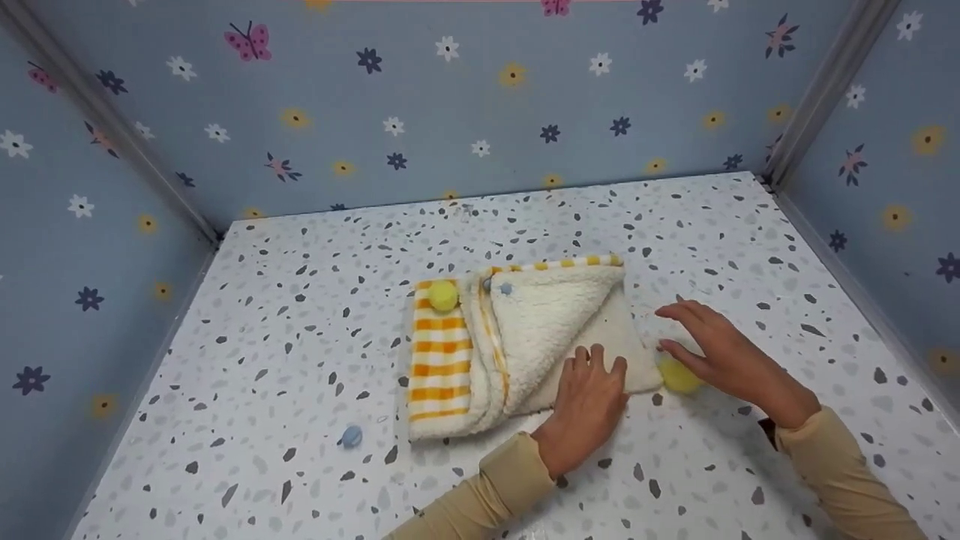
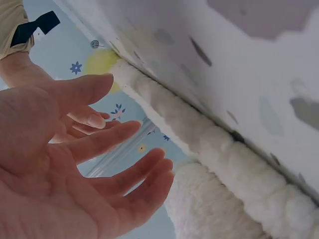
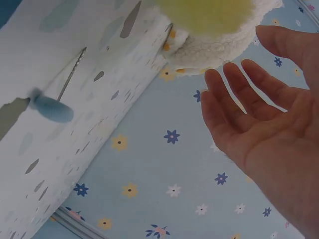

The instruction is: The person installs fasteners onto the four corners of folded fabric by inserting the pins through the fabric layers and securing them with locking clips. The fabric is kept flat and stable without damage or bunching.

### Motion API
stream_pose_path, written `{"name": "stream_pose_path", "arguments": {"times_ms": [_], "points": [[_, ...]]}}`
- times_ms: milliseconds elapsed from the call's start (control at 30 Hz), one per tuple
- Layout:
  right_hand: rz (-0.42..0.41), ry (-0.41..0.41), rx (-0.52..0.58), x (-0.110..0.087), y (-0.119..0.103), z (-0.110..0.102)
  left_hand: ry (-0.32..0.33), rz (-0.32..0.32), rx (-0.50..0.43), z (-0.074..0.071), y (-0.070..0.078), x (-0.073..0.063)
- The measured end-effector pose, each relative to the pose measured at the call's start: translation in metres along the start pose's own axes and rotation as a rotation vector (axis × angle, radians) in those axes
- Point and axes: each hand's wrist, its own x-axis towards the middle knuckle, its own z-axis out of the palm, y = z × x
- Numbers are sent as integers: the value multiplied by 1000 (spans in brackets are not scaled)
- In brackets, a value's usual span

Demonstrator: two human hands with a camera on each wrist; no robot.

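A folded blanket (image 1: pixel 555 307) lies mid-table, cream fleece showing, with yellow-and-white stripes on its left part. My left hand (image 1: pixel 586 401) is over its lower right part, fingers loosely bent and gripping nothing; in the left wrist view the fleece edge (image 2: pixel 194 127) runs past the fingertips. To the right, my right hand (image 1: pixel 731 364) hovers with fingers spread beside a fuzzy yellow ball (image 1: pixel 679 375), partly hidden by the hand. The right wrist view shows that palm empty. Another yellow ball (image 1: pixel 443 296) sits on the striped part.
A small blue piece (image 1: pixel 506 288) rests on the fleece, and a blue knob (image 1: pixel 350 436) lies on the speckled table (image 1: pixel 285 360). In the right wrist view, a blue piece (image 3: pixel 52 108) has a thin metal pin. Flowered panels (image 1: pixel 420 97) enclose the back and sides.
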Motion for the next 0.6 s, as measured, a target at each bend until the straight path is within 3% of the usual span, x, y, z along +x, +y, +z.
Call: {"name": "stream_pose_path", "arguments": {"times_ms": [333,600], "points": [[89,-9,-4,-16,6,-9,18,52,36,9,-1,-1],[162,-46,-15,-26,12,-15,8,90,0,9,-2,3]]}}
